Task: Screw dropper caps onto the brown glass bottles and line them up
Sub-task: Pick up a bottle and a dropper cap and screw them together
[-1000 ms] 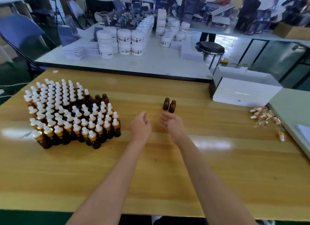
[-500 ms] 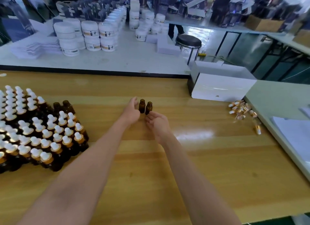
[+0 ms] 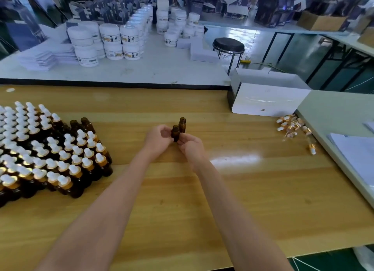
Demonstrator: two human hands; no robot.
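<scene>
At the left, capped dropper bottles are standing packed in rows on the wooden table. Our left hand is pinching the nearer uncapped bottle mid-table, with a second uncapped bottle just behind it. Our right hand is pinching the nearer one low down. Loose dropper caps are lying far right.
</scene>
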